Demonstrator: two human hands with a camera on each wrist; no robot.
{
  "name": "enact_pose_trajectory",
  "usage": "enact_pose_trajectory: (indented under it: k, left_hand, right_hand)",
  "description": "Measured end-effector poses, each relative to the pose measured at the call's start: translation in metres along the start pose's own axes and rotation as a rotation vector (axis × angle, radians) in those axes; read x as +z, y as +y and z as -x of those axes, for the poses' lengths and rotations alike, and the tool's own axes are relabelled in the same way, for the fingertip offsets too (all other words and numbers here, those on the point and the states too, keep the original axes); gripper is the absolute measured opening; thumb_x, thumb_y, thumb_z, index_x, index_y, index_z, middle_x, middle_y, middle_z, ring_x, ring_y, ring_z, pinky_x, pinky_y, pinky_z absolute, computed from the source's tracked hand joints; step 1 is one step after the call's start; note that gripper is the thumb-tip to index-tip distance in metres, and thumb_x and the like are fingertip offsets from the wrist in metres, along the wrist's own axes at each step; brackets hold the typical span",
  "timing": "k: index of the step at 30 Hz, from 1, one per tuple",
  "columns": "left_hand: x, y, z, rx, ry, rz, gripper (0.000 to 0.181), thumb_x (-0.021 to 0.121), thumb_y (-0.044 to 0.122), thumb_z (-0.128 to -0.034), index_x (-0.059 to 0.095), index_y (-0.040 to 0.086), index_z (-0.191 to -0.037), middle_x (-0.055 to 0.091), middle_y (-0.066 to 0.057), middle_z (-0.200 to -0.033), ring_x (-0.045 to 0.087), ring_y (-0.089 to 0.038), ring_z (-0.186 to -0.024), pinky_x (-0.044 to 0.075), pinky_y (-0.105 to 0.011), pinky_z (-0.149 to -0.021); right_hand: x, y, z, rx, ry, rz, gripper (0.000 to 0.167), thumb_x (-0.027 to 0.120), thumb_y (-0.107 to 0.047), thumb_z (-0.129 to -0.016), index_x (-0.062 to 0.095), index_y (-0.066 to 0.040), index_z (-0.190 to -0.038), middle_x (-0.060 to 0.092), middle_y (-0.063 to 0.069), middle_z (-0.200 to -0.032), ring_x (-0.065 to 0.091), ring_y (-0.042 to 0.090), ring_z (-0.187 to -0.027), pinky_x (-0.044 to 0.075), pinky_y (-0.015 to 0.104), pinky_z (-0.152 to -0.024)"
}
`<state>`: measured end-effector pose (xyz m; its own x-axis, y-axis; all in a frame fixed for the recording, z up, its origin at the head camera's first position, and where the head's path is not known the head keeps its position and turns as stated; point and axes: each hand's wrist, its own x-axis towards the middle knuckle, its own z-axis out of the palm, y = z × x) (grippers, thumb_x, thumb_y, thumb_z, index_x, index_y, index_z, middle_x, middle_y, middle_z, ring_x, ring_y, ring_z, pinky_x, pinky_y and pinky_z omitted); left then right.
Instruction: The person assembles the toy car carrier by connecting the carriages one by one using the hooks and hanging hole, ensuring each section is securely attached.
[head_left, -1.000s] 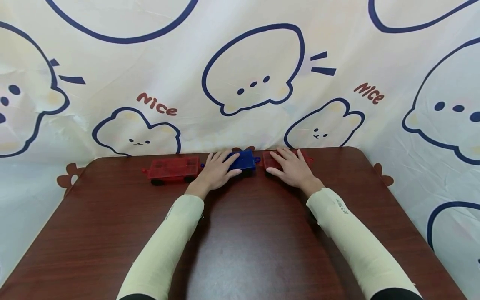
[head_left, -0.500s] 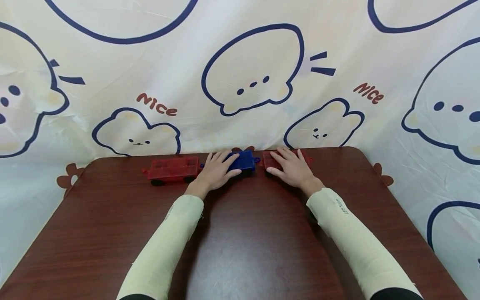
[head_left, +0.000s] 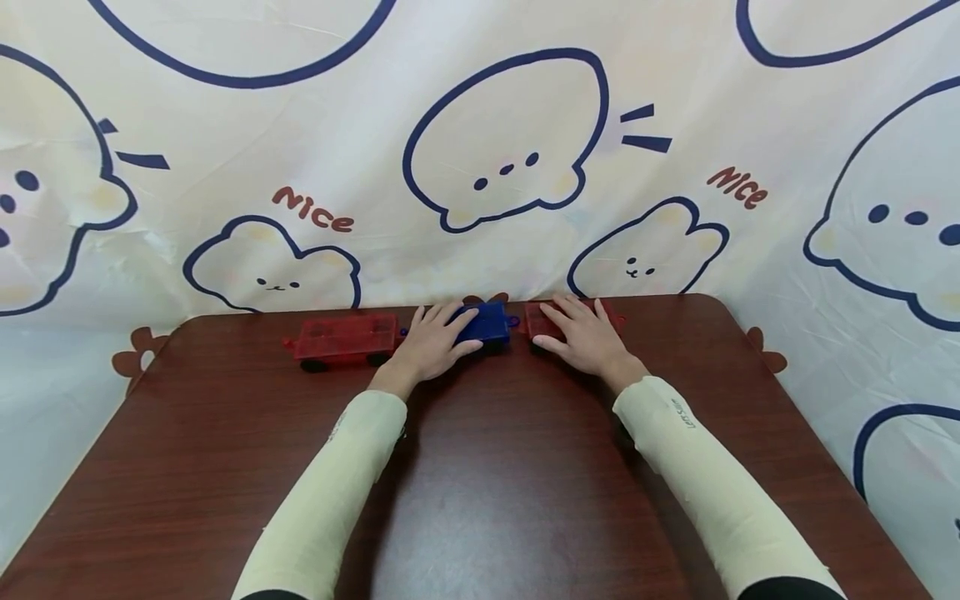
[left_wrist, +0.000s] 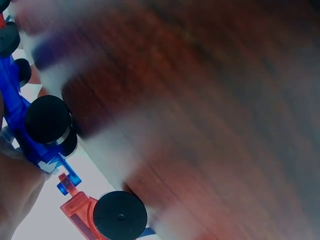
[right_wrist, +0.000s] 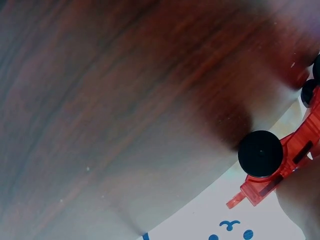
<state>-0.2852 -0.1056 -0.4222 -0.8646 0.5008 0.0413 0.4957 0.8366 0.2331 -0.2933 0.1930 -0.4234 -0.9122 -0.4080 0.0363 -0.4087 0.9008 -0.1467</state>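
Observation:
Three see-through toy train cars with black wheels stand in a row along the table's far edge. My left hand (head_left: pixel 429 348) rests with spread fingers over the blue toy train car (head_left: pixel 491 322), hiding its left part. In the left wrist view, its blue hook (left_wrist: pixel 71 175) meets the coupling of the left red toy train car (head_left: pixel 347 337). My right hand (head_left: pixel 588 337) lies, fingers spread, on top of the right red toy train car (head_left: pixel 534 319). Between the blue car and this red one the couplings meet closely; whether they are linked I cannot tell.
The dark brown wooden table (head_left: pixel 480 483) spreads in front of the cars, with rounded far corners. Right behind it hangs a pale cloth (head_left: pixel 465 258) printed with blue-outlined cartoon animals and brown flowers.

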Motion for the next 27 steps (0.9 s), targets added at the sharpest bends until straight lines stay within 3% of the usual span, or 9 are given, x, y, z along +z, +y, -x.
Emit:
enact_pose_trajectory:
  k: [27]
  left_hand:
    - [0.0004,0.0035,-0.0016,0.003,0.0,-0.061,0.066,0.044,0.054,-0.1054,0.032,0.02,-0.161,0.028,-0.014,-0.164,0.023,-0.038,-0.15,0.009,-0.062,-0.12]
  right_hand:
    - [0.0022,0.0032,0.0002,-0.006,0.016,-0.007,0.076,0.047,-0.062,-0.101,0.034,-0.015,-0.16,0.026,0.012,-0.166,0.016,0.032,-0.154,0.003,0.063,-0.12]
